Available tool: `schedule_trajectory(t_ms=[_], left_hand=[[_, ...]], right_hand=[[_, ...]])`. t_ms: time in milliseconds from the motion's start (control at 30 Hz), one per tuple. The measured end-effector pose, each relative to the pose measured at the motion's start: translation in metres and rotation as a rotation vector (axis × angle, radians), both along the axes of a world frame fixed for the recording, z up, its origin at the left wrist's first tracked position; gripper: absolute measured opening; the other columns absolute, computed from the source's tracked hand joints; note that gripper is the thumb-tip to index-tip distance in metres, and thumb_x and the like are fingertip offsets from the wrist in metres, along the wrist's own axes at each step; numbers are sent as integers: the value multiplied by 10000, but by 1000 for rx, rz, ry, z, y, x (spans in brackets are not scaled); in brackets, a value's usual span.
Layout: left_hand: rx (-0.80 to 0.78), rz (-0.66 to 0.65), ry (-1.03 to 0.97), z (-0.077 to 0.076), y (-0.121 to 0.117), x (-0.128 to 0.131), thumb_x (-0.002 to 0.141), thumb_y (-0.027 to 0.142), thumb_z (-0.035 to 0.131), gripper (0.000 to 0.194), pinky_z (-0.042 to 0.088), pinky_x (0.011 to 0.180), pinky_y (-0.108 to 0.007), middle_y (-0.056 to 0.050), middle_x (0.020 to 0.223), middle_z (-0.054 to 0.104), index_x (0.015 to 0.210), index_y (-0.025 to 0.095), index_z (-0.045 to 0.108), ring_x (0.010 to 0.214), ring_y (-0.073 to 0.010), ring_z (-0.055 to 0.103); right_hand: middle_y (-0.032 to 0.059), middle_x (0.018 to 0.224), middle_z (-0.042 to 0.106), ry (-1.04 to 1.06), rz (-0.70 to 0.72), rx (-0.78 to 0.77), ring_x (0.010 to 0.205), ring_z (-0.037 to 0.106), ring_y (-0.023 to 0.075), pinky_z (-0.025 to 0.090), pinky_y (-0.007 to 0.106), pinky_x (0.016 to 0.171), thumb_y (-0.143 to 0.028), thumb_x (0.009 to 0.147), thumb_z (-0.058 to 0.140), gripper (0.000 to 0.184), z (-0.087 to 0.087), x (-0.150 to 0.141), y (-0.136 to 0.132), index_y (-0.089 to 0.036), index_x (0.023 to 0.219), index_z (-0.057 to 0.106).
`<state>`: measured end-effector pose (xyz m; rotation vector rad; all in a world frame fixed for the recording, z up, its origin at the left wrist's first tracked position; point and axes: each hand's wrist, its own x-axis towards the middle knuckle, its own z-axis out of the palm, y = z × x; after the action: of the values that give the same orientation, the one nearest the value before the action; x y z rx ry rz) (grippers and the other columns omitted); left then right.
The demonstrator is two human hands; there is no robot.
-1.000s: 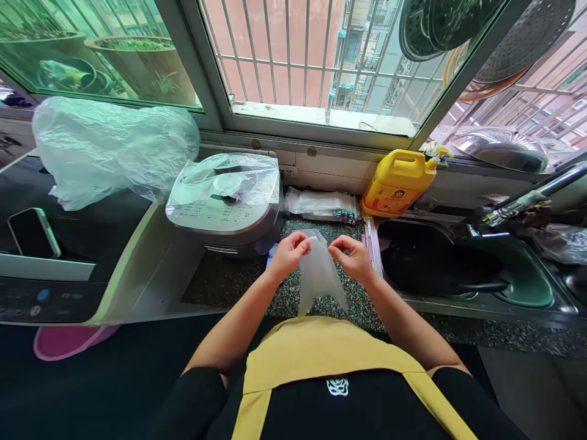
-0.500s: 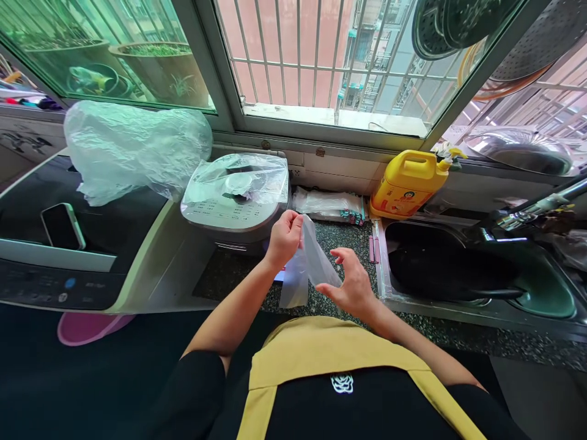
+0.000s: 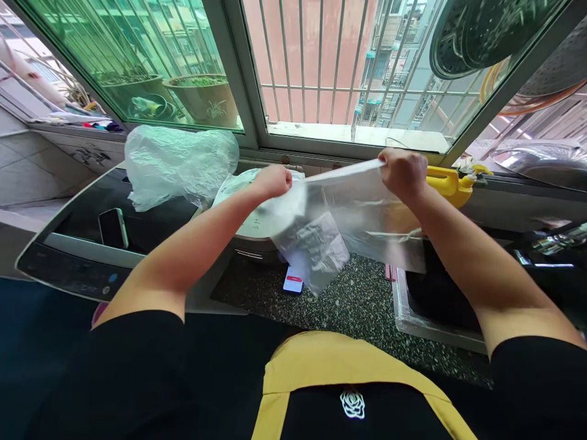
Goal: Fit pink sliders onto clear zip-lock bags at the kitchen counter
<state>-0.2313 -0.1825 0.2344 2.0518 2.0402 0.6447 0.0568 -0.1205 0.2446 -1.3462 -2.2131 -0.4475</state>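
A clear plastic bag (image 3: 362,208) is stretched wide between my two hands, its lower part hanging over the counter. My left hand (image 3: 274,181) is closed on the bag's upper left edge, in front of the appliance with a pale lid (image 3: 257,220). Gripping the upper right edge, my right hand (image 3: 404,173) is raised in front of the yellow jug (image 3: 444,183). Through the film I see grey, print-like patches, too blurred to read. Below the bag a phone with a lit screen (image 3: 293,279) lies on the speckled counter (image 3: 348,311).
On the left, a dark-topped machine (image 3: 77,214) carries a black phone (image 3: 113,228) and a puffed-up plastic bag (image 3: 178,162). The sink's metal rim (image 3: 403,305) is at the right, partly behind my right arm. A barred window (image 3: 321,73) runs along the back.
My right hand has taken hold of the plastic bag. Both hands have risen and spread apart, opening the folded bag out between them. The view has shifted a little left.
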Motion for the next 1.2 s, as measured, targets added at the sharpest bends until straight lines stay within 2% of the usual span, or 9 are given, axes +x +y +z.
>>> schedule_trajectory(t_ms=[167,200,267,333,433,567,700,1000,1200], left_hand=[[294,327,121,85,17,-17,856,144,280,308,318,893,-323,-75,1048,507,953,-11,528,1136,-239,481],[398,345,137,102,15,-21,850,119,301,277,324,893,-334,-96,1095,494,997,-17,491,1135,-237,473],[620,356,194,125,7,-31,866,100,218,291,315,890,-337,-101,1079,482,1003,-23,443,1134,-214,455],[739,352,254,132,-4,-44,900,153,151,324,316,886,-353,-93,1063,473,1005,-8,412,1118,-198,450],[696,347,367,112,-22,-69,925,227,222,301,294,929,-440,-104,1070,493,1005,4,409,1101,-216,432],[543,238,445,55,-39,-108,893,287,298,248,280,940,-465,-98,963,559,878,134,493,1055,-241,448],[444,64,454,4,-50,-139,806,251,377,175,286,912,-441,-72,772,582,736,218,533,924,-240,500],[370,-62,590,-58,-79,-152,775,216,398,201,345,868,-423,-63,655,581,739,217,596,740,-208,532],[393,-67,716,-85,-90,-150,784,204,386,227,377,809,-396,-66,658,607,754,202,611,663,-184,528]], right_hand=[[144,968,590,15,-39,158,887,546,170,293,331,648,-338,944,96,596,77,-43,13,33,1019,557],[156,1003,576,51,-46,219,912,534,168,296,336,668,-344,946,42,630,87,-49,12,27,1042,542],[158,1047,549,119,-19,303,957,511,163,306,327,711,-359,947,8,638,97,-60,10,-3,1069,523],[144,1021,549,181,34,329,955,504,160,318,308,717,-360,960,70,572,91,-70,9,-31,1038,531],[95,950,569,187,176,281,864,519,135,325,269,668,-315,963,204,431,57,-86,16,-84,966,567],[49,892,591,150,312,207,788,516,136,306,246,592,-259,922,345,270,-1,-110,32,-164,900,597],[63,885,616,78,327,87,792,507,166,281,266,572,-191,855,439,184,-41,-129,37,-179,881,621],[74,845,631,-123,404,-71,746,477,162,248,265,585,-161,838,434,214,-102,-134,15,-164,864,647],[82,820,625,-218,450,-93,733,471,162,226,273,587,-155,844,416,231,-116,-131,5,-151,829,647]])
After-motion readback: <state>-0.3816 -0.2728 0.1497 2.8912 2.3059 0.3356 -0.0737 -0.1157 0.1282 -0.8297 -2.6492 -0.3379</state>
